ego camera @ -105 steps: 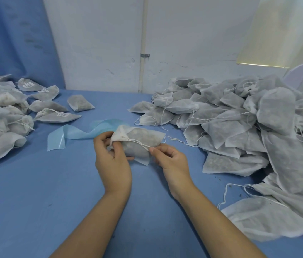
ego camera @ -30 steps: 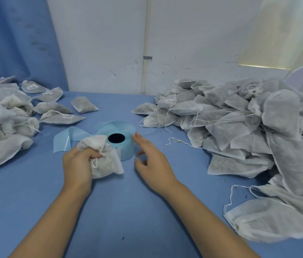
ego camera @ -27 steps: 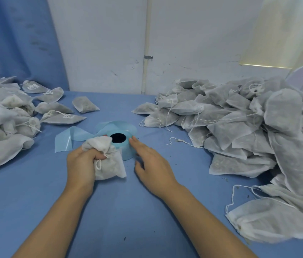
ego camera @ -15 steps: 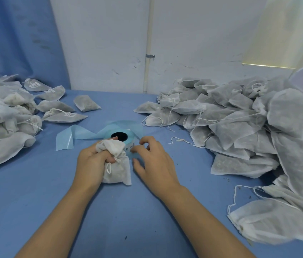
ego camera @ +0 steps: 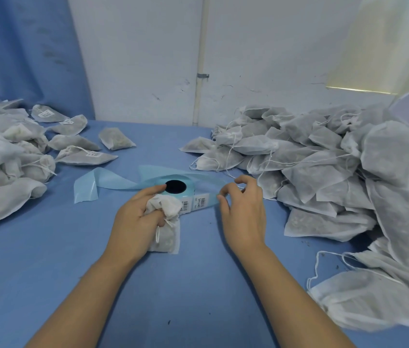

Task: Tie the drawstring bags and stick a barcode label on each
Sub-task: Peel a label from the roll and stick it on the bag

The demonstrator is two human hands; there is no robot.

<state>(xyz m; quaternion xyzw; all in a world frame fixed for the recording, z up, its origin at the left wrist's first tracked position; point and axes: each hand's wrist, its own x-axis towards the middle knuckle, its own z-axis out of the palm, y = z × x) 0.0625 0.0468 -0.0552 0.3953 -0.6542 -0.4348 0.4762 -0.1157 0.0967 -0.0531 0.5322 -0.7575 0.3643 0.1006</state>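
The left hand grips the tied bag by its neck beside the label roll, while the right hand pinches the blue label strip

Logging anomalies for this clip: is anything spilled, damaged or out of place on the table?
Minor only. Dark specks lie scattered on the table beside the right pile, as if filling leaked from bags. A long tail of empty liner trails left off the label roll. Nothing looks damaged.
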